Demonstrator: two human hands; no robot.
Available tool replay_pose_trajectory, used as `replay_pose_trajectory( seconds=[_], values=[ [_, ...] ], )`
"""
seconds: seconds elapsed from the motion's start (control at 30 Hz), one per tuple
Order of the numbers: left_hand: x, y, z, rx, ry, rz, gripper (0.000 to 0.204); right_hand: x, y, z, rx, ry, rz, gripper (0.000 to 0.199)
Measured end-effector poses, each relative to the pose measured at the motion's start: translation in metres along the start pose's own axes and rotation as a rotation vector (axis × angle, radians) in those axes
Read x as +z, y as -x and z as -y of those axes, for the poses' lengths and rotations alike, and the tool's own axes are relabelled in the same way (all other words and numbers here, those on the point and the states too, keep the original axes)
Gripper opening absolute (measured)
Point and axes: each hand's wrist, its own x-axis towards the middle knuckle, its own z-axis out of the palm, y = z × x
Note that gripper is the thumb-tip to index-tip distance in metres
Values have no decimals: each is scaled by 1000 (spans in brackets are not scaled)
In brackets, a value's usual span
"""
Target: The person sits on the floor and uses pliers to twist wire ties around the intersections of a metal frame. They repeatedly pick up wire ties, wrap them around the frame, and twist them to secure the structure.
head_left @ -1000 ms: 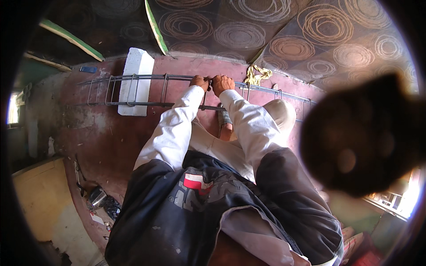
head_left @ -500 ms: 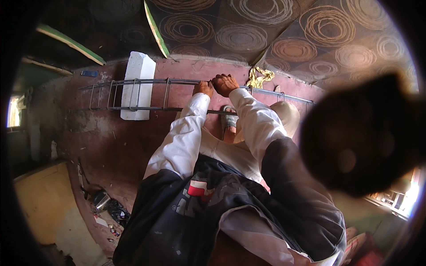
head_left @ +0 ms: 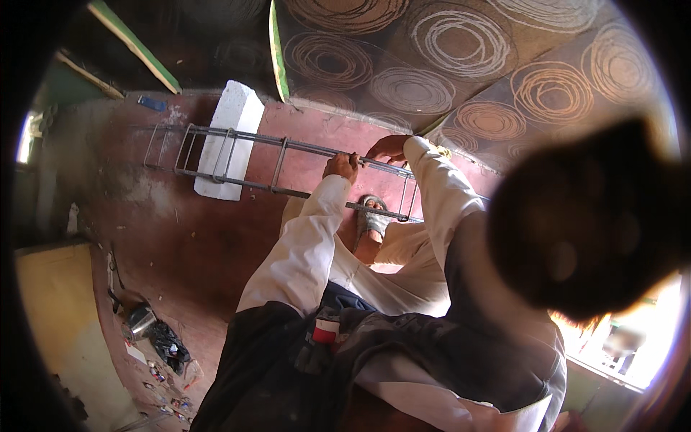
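A long cage of steel reinforcing bars with rectangular stirrups lies across in front of me. Its left part rests over a white block. My left hand is closed round the cage's far bar near the middle. Just right of it, my right hand is bent over the same bar, fingers curled down and in. Whatever lies between those fingers is too small to make out. Below the cage, my sandalled foot stands by the near bar.
The floor is reddish and worn. Circle-patterned sheeting covers the far side, with green-edged strips at its left. A metal container and black plastic bag lie lower left, near a yellowish board. A dark blurred shape blocks the right.
My view has turned, so the cage now slants down to the right. My right hand has moved away from the left, rightward along the bar. The left hand stays on the bar.
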Motion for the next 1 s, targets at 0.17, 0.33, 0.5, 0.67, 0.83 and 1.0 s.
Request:
replay_pose_trajectory(
  seconds=[0.17, 0.33, 0.5, 0.67, 0.83, 1.0],
  values=[
    [-8, 11, -12, -12, 27, 41, 58, -5, -6, -12, -80, 20, 38, 25],
    [-4, 9, -3, -49, 136, -14, 55, -14, -18, -10, -162, 72, 27, 27],
    [12, 4, 6, 34, 32, -109, 55, -23, -25, -9, -240, 144, -44, 30],
    [19, -2, 13, 97, -18, -227, 45, -20, -33, -7, -317, 253, -263, 33],
    [-35, -5, -6, -100, 157, 385, 40, 11, -37, 2, -149, 152, -539, 25],
    [-41, -37, -33, 428, -695, 385, 20, 26, -37, -26, 50, 93, -646, 29]
  ],
)
